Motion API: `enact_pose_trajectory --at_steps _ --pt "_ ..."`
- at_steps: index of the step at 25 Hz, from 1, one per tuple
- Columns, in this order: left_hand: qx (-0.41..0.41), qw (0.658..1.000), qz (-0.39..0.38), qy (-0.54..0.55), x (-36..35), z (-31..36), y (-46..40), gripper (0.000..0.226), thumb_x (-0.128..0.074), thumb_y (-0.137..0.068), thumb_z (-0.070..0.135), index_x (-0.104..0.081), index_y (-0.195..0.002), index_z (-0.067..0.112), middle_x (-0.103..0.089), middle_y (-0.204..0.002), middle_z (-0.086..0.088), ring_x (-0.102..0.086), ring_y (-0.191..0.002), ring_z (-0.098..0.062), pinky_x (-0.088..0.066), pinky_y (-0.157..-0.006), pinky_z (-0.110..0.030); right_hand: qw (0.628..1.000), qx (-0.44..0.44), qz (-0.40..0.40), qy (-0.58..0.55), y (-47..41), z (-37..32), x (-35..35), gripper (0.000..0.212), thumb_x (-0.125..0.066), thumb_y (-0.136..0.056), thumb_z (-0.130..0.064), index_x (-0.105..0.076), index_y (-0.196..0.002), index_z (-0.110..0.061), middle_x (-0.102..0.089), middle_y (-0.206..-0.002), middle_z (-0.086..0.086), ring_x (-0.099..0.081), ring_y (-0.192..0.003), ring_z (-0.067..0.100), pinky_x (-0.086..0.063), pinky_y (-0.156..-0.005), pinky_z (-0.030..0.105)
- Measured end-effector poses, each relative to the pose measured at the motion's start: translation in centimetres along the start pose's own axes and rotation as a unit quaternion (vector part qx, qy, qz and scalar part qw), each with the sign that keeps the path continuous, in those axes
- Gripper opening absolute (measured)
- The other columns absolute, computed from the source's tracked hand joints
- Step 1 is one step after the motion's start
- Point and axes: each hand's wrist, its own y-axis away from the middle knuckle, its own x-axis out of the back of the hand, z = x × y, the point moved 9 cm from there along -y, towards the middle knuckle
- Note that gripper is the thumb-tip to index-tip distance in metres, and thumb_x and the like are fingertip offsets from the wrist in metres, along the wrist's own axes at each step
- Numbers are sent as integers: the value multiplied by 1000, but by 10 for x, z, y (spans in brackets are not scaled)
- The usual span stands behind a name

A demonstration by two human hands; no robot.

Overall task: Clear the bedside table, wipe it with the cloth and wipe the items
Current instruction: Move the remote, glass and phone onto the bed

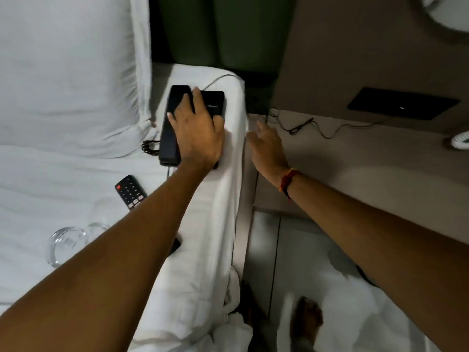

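Forearms fill the near field, the left one reaching far across the white bed (pixel 63 179), the right one angled toward the bedside table (pixel 355 153). Left hand (pixel 198 133): laid flat, fingers spread, on a black telephone (pixel 172 123) that sits on the bed's far right edge; whether it grips or merely presses the set cannot be told. A coiled cord (pixel 149 147) trails from the telephone's left side. Right hand (pixel 266 146): open and holding nothing, at the gap between mattress and table. Nearer on the bed lie a remote control (pixel 130 191), a clear glass ashtray (pixel 67 241) and, partly hidden under the left forearm, a dark flat object (pixel 176 243) that cannot be identified.

Progress, as judged from this arrangement: clearing appears largely done, since the visible part of the table top carries only a thin black cable (pixel 304 125) and, at its far right edge, a white item (pixel 460 141) cut off by the frame. Wiping of the table and of the items seems not yet begun; no cloth can be picked out with certainty, though white fabric (pixel 355 313) lies on the floor at near right.
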Motion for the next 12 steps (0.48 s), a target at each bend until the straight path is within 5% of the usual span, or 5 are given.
enact_pose_trajectory --at_steps 5,12 --pt "-146 983 -110 21 -75 131 57 73 -48 -103 31 -16 -165 10 -44 -159 -15 -35 -152 -31 -6 -130 -57 993 -3 88 84 51 85 110 51 -44 -107 -20 -36 -154 -3 -41 -154 22 -41 -142 34 -35 -118 41" --pt "-343 893 -279 88 -183 340 293 69 -48 -103 31 -22 -163 10 -50 -154 -13 -42 -148 -27 -7 -131 -55 941 -123 281 145 255 254 319 48 -47 -106 -24 -44 -151 -7 -46 -148 19 -45 -138 34 -36 -118 42"
